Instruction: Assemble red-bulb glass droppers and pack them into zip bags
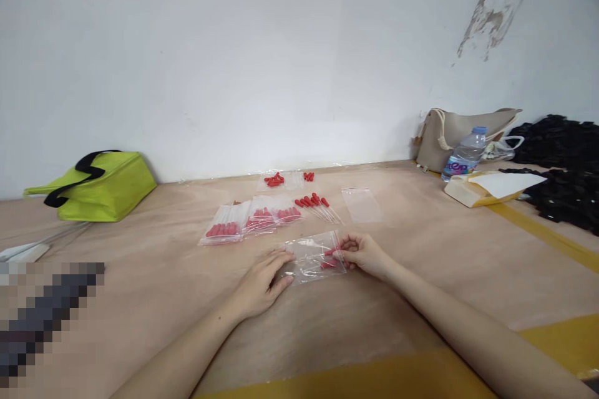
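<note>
A clear zip-lock bag [306, 268] with a red seal line lies flat on the table in front of me. Inside it are droppers with red rubber bulbs [328, 265] and clear stems. My left hand [266, 277] rests on the bag's left end, fingers stretched out and thumb apart. At the sealing end, my right hand [362, 255] is closed, thumb and fingers pinching a red-bulbed dropper at the bag's mouth; the fingertips partly hide it. Behind the bag, several loose droppers [314, 202] lie fanned out, beside filled bags of droppers [223, 229].
An unfilled zip-lock bag [362, 206] lies right of the loose droppers. More red-bulbed droppers [274, 180] lie near the wall. A lime-green bag [105, 187] stands at left. At right are a water bottle [465, 154], a beige bag [433, 137] and a black pile [561, 149].
</note>
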Demonstrator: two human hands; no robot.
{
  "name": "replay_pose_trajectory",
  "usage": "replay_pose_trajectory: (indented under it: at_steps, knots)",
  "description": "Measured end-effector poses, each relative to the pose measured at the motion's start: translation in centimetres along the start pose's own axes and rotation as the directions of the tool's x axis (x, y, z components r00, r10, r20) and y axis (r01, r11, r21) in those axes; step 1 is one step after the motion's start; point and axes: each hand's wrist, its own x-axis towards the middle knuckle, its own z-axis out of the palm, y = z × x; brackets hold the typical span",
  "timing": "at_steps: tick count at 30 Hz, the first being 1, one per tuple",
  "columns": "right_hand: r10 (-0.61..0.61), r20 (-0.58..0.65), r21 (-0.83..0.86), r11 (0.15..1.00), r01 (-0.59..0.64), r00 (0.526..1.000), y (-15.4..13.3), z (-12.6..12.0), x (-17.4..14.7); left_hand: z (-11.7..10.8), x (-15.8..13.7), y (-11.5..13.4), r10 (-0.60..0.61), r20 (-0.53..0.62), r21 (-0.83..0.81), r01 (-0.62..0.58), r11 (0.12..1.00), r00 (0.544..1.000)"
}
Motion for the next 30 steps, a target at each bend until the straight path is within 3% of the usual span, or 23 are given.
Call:
replay_pose_trajectory:
  at_steps: [4,10,14,17,19,25,30]
  knots:
    - [0.022,0.041,-0.076,0.997,-0.018,0.999,0.2,0.4,0.1,0.0,0.0,0.0,0.01,-0.015,0.007,-0.01,1.0,1.0]
    - [-0.007,0.001,-0.153,0.988,0.007,1.0,0.0,0.1,-0.1,0.1,0.1,-0.2,0.037,0.004,-0.012,-0.037,0.999,0.999]
    - [-0.05,-0.143,-0.28,0.96,0.008,0.988,-0.4,-1.4,1.1,0.1,0.1,-0.3,0.039,0.013,-0.014,-0.039,0.999,0.999]
    - [-0.252,-0.281,-0.536,0.842,0.066,0.926,-1.0,-3.1,3.2,0.1,0.1,-0.2,0.04,0.006,-0.014,-0.039,0.999,0.999]
    - [-0.316,-0.321,-0.688,0.726,0.009,0.893,-1.6,-3.9,5.2,0.1,0.1,-0.2,0.043,0.004,-0.015,-0.043,0.999,0.999]
    - [-0.246,-0.355,-0.716,0.692,-0.093,0.902,-2.7,-3.6,10.7,0.1,0.1,-0.3,0.045,-0.001,-0.005,-0.045,0.999,0.999]
    - [-0.24,-0.333,-0.709,0.701,-0.074,0.912,-3.4,-3.4,11.4,0.2,0.1,-0.2,0.059,-0.015,-0.004,-0.059,0.998,0.998]
